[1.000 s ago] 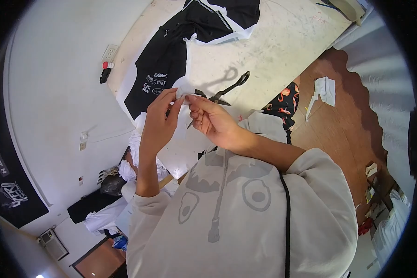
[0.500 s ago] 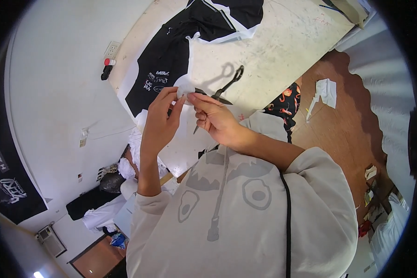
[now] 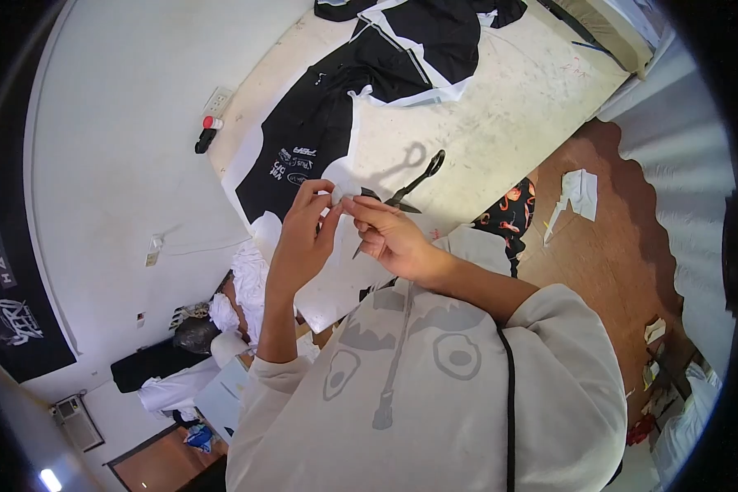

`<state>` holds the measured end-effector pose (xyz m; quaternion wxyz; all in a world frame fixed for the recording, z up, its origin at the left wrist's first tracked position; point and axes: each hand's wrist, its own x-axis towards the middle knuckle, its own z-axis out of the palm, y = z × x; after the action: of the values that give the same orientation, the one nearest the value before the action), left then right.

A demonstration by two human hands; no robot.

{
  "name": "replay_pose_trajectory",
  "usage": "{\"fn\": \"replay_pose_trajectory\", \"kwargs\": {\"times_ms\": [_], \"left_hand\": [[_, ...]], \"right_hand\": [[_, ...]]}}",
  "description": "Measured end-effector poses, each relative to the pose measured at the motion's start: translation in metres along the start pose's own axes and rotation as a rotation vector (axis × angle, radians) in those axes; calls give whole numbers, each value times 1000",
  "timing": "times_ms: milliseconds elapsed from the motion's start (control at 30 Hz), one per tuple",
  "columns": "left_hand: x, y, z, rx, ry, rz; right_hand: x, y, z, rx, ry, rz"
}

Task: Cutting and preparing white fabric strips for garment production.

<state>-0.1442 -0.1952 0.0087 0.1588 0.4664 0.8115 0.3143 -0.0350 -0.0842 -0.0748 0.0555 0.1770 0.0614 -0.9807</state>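
Note:
My left hand (image 3: 303, 234) and my right hand (image 3: 395, 238) meet over the near part of the table, fingertips pinched on a small, pale white piece (image 3: 344, 192). Whether it is cloth or paper I cannot tell. Black-handled scissors (image 3: 418, 182) stick out from behind my right hand, spread apart; a shadow on the table suggests they are raised. My right fingers hide their middle, and I cannot tell how they are held. Just beyond my hands lies a black garment panel (image 3: 303, 123) with white edging and white prints.
The pale table (image 3: 500, 107) runs to the upper right. A red-capped black item (image 3: 208, 134) sits by the wall socket (image 3: 219, 102). White scraps (image 3: 580, 194) lie on the brown floor (image 3: 607, 262) at right. Flamingo-patterned fabric (image 3: 508, 211) hangs by the table edge; white cloth (image 3: 250, 283) is heaped at left.
The whole view has tilted, so table, garment and hands sit lower in the picture. Both hands keep their pinch on the white piece, with little movement between them.

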Motion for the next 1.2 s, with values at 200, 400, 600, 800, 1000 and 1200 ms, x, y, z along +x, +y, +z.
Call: {"fn": "replay_pose_trajectory", "kwargs": {"times_ms": [200,400,600,800,1000,1200], "left_hand": [[0,8,3,92,-7,-37],[5,3,3,205,62,21],[3,-16,14,-79,123,-102],[5,-17,14,-177,137,-93],[12,-18,21,-226,211,-166],[5,-14,15,-237,24,-233]], "right_hand": [[7,3,-5,62,56,-58],[6,-3,-7,114,-46,-43],[-7,-8,-4,-211,-74,-41],[-49,-19,13,-616,-74,18],[-95,-52,54,-824,-208,25],[-104,-100,107,-938,-214,-173]]}}
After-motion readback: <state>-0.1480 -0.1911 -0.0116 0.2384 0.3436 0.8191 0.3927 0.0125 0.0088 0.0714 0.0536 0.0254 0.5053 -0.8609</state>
